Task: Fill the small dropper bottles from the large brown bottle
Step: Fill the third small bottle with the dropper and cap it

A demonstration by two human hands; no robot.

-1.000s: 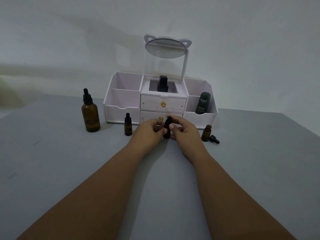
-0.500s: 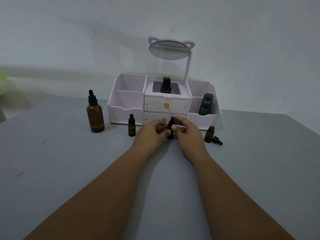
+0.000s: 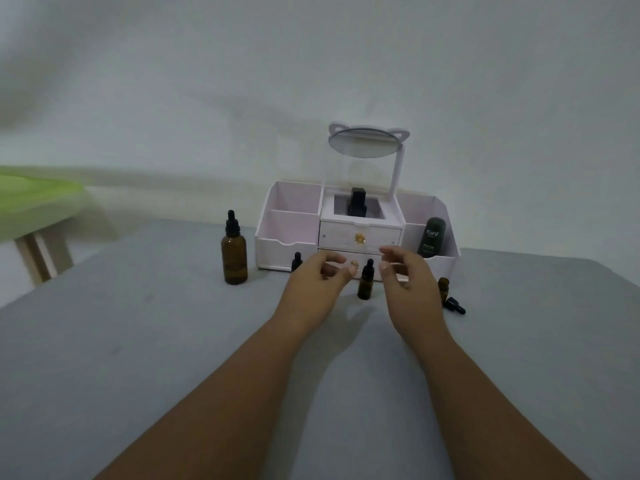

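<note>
Both hands had released the capped small dropper bottle, which stood upright between them. Left hand and right hand hovered empty, fingers loosely curled apart. Next, uncap the large brown bottle at left, steadying its base.

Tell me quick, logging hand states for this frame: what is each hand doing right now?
Left hand: open, fingers loosely curled, holding nothing.
Right hand: open, holding nothing; the small capped dropper bottle stands free between the two hands.
</note>
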